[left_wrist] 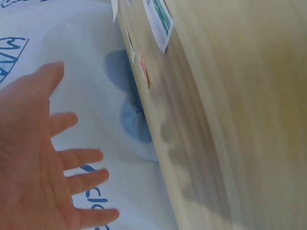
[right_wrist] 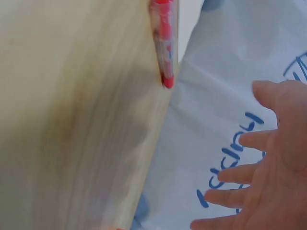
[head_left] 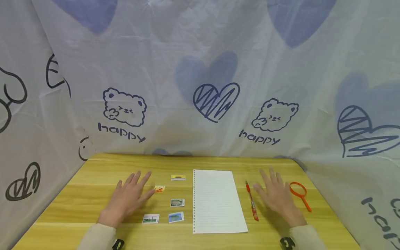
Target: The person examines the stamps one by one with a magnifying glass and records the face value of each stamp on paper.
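My left hand [head_left: 126,198] is spread with straight fingers above the left part of the table, holding nothing. Close to its thumb lies a small yellow-and-red stamp [head_left: 159,189]. Further stamps lie around: a yellow one [head_left: 178,177], a grey-green one [head_left: 177,202], a blue one [head_left: 176,217] and one with a green landscape [head_left: 151,218]. My right hand [head_left: 276,194], also spread and holding nothing, is between a red pen [head_left: 251,201] and a red magnifying glass [head_left: 302,196]. In the wrist views both palms show, fingers apart and off the table.
A lined sheet of loose-leaf paper [head_left: 218,201] with punched holes along its left edge lies mid-table. The wood-grain table [head_left: 93,180] is bordered behind and at both sides by a pale cloth [head_left: 162,41] printed with hearts and bears.
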The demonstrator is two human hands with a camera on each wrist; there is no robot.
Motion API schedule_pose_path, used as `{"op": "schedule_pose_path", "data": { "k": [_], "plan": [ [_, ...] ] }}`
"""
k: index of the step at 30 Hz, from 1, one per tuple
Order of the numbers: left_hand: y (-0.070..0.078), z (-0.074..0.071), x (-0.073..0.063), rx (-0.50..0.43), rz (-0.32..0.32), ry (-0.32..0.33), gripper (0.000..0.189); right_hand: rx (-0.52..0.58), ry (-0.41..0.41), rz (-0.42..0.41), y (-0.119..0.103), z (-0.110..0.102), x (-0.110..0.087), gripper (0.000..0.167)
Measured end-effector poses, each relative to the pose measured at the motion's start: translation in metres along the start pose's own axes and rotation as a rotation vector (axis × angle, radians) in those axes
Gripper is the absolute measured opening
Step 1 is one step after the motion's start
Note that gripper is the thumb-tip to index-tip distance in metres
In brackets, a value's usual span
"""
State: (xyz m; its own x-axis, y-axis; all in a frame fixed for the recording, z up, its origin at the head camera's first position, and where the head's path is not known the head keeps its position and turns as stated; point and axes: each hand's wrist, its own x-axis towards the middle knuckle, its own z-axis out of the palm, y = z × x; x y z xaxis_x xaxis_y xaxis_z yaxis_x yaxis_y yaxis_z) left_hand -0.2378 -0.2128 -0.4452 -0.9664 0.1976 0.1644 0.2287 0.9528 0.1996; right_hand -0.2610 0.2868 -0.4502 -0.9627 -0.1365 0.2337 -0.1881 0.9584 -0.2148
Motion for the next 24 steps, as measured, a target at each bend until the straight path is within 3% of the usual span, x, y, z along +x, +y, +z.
{"op": "schedule_pose_path", "data": {
  "k": [4, 8, 14, 24],
  "plan": [
    [0.007, 0.001, 0.0, -0.067, 0.087, 0.025, 0.068, 0.041, -0.007, 0.005, 0.009, -0.008, 0.001, 0.066],
    [0.014, 0.006, -0.003, -0.12, 0.214, 0.047, 0.055, 0.074, -0.052, 0.032, 0.019, -0.017, 0.001, 0.057],
    [0.023, 0.013, -0.008, -0.199, 0.378, -0.019, 0.042, 0.075, -0.046, 0.055, 0.034, -0.029, -0.003, 0.046],
    [0.034, 0.022, -0.008, -0.275, 0.425, -0.063, 0.035, 0.079, -0.038, 0.116, 0.061, -0.035, -0.011, 0.039]
  ]
}}
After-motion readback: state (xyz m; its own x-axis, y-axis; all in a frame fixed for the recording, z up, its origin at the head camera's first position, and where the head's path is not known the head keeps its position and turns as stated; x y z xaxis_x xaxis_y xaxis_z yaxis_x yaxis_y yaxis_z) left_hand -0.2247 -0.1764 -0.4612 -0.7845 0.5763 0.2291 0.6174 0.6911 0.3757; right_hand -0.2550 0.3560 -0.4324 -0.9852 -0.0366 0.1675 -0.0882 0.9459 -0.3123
